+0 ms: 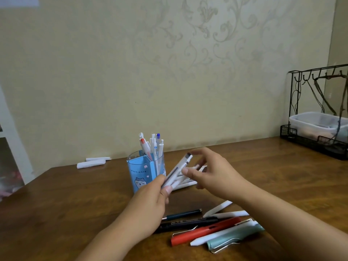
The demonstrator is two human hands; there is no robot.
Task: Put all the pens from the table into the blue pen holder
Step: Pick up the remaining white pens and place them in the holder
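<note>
The blue pen holder stands upright on the wooden table, near the back edge, and already contains a cluster of white pens standing on end. The step in hand appears to be a transfer: a white pen with a dark grip section is raised just right of the holder, tilted with its upper end away from the person. The left hand pinches the lower end of this pen between thumb and curled fingers. The right hand hovers at the upper end with fingers loosely spread; whether it holds one of the white pens lying behind it is unclear, as motion blur obscures the contact. The next move calls for swinging the raised pen upright over the holder's rim and lowering it among those already inside. Still to collect, nearer the person: dark pens, a red pen, further white pens and a pale teal pen.
</note>
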